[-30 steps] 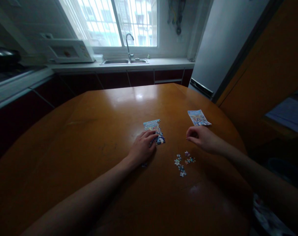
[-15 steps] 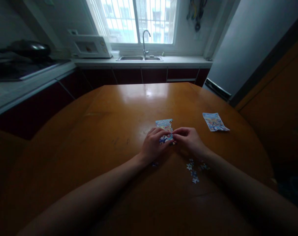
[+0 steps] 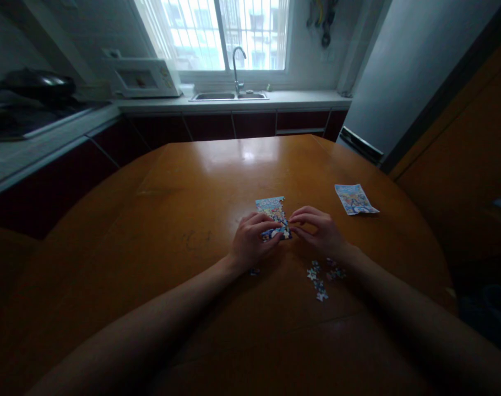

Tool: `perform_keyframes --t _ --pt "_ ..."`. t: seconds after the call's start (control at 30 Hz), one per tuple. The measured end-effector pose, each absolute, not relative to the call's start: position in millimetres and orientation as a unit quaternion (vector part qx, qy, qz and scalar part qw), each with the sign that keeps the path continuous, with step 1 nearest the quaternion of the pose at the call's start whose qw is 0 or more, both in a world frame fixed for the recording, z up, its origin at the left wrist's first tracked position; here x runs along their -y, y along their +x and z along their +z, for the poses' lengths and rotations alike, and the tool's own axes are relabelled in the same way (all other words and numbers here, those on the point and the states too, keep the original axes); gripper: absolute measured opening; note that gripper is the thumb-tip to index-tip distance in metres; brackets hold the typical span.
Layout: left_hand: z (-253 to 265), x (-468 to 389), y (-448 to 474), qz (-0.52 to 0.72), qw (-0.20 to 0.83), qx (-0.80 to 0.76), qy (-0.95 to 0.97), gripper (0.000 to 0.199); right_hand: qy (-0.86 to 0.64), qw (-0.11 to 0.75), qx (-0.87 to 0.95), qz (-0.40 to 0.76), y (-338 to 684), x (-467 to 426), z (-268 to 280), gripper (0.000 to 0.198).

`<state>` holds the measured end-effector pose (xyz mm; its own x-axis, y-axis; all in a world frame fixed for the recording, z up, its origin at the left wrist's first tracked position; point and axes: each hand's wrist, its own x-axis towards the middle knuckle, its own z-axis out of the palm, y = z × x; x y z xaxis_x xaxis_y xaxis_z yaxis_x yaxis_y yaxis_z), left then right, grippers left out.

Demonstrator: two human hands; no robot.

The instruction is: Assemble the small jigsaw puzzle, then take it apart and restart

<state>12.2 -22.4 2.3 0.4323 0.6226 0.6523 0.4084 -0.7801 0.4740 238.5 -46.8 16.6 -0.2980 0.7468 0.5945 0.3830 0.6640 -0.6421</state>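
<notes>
A partly joined jigsaw puzzle (image 3: pixel 270 205) lies on the wooden table in front of me, its right edge uneven. My left hand (image 3: pixel 252 239) rests over its lower left part, fingers stretched across the picture and thumb apart near the bottom edge. Just off the lower right edge is my right hand (image 3: pixel 319 231), its thumb and forefinger slightly apart with nothing visible between them. Loose puzzle pieces (image 3: pixel 319 286) are strewn nearer to me, below the right hand. A small group of pieces (image 3: pixel 254 271) sits by my left wrist. The left palm hides part of the puzzle.
A creased picture sheet (image 3: pixel 355 199) lies on the right of the wooden table (image 3: pixel 201 181). Beyond the table are a counter with a sink (image 3: pixel 217 96), a microwave (image 3: pixel 143 78) and a pan (image 3: pixel 39 82) on the stove. A fridge (image 3: pixel 411 71) stands at right.
My right thumb and forefinger have parted and drawn slightly away from the puzzle's right edge. The left fingers and thumb stay over the puzzle. The whole view has shifted a little.
</notes>
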Motion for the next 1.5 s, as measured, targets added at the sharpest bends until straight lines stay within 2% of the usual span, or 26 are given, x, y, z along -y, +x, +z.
perform_keyframes --t 0.2,0.47,0.7,0.83,1.03,1.5 --pt "1 22 12 0.432 0.128 -0.302 0.840 0.012 -0.291 0.432 0.844 0.130 240 45 19 0.007" --pt "2 23 12 0.428 0.137 -0.298 0.842 0.013 -0.295 0.424 0.845 0.139 239 46 18 0.007" --pt "13 27 14 0.426 0.180 -0.353 0.813 0.012 -0.385 0.502 0.774 0.025 267 17 34 0.006" --pt "7 26 14 0.365 0.170 -0.374 0.835 0.017 -0.399 0.479 0.780 0.059 276 -20 27 0.011" --pt "-6 23 12 0.281 0.153 -0.395 0.861 0.044 -0.379 0.425 0.814 0.115 262 -66 -7 0.017" --pt "-7 25 12 0.247 0.145 -0.404 0.869 0.040 -0.374 0.373 0.844 0.095 257 -76 -22 0.018"
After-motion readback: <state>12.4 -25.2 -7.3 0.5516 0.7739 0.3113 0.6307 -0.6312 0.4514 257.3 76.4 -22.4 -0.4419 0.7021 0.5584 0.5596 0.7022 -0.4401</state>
